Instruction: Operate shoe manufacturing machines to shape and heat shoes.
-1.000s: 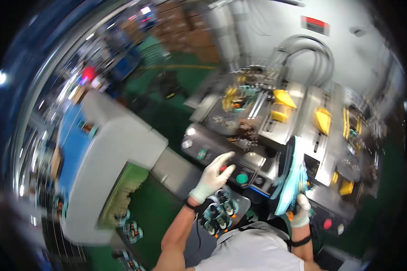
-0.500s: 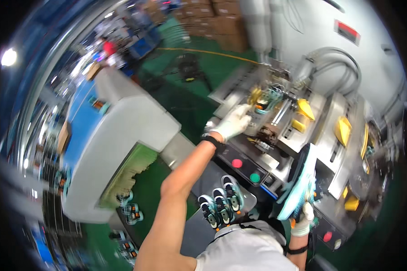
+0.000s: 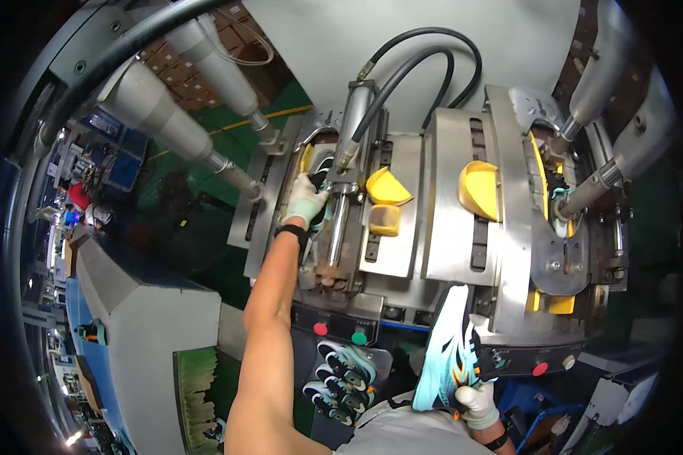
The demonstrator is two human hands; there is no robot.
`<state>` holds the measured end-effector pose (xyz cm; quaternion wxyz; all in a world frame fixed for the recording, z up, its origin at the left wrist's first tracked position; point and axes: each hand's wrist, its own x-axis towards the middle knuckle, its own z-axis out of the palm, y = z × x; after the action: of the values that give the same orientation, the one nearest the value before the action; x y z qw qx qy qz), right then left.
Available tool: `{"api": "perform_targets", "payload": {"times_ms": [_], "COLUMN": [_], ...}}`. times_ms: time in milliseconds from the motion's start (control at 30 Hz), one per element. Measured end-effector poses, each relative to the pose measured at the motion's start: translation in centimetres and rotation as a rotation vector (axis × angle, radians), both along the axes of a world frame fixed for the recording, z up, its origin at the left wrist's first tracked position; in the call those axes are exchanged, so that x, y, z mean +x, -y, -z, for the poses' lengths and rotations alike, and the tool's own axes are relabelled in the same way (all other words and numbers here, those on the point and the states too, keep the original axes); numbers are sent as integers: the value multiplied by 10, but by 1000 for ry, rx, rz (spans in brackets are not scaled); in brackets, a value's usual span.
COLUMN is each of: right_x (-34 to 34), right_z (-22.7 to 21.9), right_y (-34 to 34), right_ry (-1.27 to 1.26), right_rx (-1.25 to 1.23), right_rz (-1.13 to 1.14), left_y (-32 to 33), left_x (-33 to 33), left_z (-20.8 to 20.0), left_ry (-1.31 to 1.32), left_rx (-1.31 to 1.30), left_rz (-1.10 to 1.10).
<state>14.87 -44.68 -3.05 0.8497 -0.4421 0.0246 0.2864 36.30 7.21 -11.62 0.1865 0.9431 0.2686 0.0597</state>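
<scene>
My left hand [image 3: 305, 202], in a white glove, reaches into the left station of a metal press. Its fingers close around a dark and light-blue sneaker [image 3: 323, 176] seated there, partly hidden by the hand and by a steel cylinder [image 3: 338, 227]. My right hand [image 3: 477, 405], also gloved, grips another light-blue sneaker [image 3: 446, 349] near its orange-marked part. That sneaker is tilted upright in front of the press, close to my body. A third sneaker [image 3: 560, 199] sits in the right station, mostly covered by the machine's arms.
Yellow pads [image 3: 388, 186] stand on the steel plates. A control panel with a red button [image 3: 321, 328] and a green button [image 3: 359, 338] runs along the front. More sneakers [image 3: 340, 383] lie on a small stand below it. A grey machine [image 3: 144, 334] stands at left; black hoses [image 3: 432, 32] arch above.
My view has swung to the right and nearer the press. My left hand has gone from beside the seated sneaker onto it. The right hand still holds its sneaker.
</scene>
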Motion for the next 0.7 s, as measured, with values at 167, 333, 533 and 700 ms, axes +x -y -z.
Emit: {"api": "perform_targets", "payload": {"times_ms": [167,333,533,700], "right_x": [7,23,71,170], "right_z": [-5,-29,-46,11], "right_y": [-21,-60,-195,-380], "right_ry": [3,92,145,59], "right_rx": [-32,-9,105,-88], "right_rz": [-30,-113,-255,-265], "left_y": [-18,12,76,148], "left_x": [9,-93,-305,-479], "left_z": [-62,-146,-123,-44], "left_ry": [-225,147,609,498], "left_rx": [-22,-142,-300,-361], "left_rz": [-35,-56,-163,-638]}}
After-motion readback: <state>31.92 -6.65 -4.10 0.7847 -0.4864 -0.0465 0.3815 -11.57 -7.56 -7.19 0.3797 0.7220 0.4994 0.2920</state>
